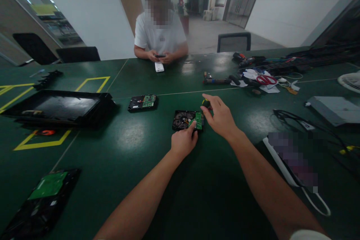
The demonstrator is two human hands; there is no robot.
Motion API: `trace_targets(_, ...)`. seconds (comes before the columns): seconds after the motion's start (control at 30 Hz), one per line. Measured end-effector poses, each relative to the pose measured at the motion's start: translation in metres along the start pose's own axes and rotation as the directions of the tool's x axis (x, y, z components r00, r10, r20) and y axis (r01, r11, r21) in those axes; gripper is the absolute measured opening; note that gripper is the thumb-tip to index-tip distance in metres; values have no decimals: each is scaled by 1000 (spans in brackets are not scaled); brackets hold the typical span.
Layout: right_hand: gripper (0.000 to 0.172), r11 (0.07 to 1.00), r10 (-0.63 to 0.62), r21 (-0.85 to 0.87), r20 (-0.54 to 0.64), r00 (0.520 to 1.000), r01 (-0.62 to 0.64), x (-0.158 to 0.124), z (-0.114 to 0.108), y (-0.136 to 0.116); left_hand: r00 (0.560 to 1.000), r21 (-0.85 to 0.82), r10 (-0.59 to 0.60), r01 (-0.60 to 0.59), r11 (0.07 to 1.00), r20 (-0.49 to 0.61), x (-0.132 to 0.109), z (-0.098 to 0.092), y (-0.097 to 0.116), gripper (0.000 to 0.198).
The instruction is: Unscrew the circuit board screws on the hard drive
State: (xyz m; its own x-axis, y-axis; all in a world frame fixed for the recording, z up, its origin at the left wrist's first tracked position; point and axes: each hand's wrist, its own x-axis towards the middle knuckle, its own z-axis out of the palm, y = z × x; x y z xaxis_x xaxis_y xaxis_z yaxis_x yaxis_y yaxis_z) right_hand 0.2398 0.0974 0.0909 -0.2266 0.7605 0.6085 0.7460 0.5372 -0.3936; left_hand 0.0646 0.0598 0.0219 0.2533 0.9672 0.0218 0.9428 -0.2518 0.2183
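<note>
A hard drive (182,119) lies circuit board up on the green table in front of me. My left hand (183,143) holds it at its near edge, one finger pressed onto the green board. Just beyond the drive's right side, my right hand (221,117) pinches a short yellow-and-black screwdriver handle (206,103) between thumb and fingers. The tool's tip does not show clearly. Another hard drive (142,102) rests further off to the left. In the near left corner lies a third drive (46,195), also with a green board.
A large black tray-like casing (62,107) stands at left. Across the table (118,210), a person (161,35) in white holds a phone. A cordless tool (216,79), cables (266,79) and a grey box (334,108) occupy the right; a white-edged device (281,161) lies beside my right forearm.
</note>
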Motion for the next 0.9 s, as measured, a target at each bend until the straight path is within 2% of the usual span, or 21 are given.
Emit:
trace_targets(0.2,29,997,72,-13,-11,997,-72,-1,-1,-2,1000,-1,-6,6,1000,7,0,-2,1,53)
trace_targets(0.33,31,998,52,20,-29,998,-52,0,-1,-2,1000,-7,-9,10,1000,10,1,-3,1,53)
trace_targets(0.43,41,998,16,62,-15,1000,-15,1,-1,-2,1000,-10,-16,16,1000,24,1,-2,1,54)
trace_targets(0.53,46,997,29,78,-9,1000,-28,1,-2,-3,1000,-12,-12,12,1000,27,0,-2,0,54)
trace_targets(0.77,31,997,83,8,-16,996,-83,0,-3,-3,1000,-7,-7,7,1000,5,0,0,1,53)
trace_targets(0.9,40,995,87,51,-4,996,-87,0,0,0,1000,2,-15,15,1000,21,0,-1,1,54)
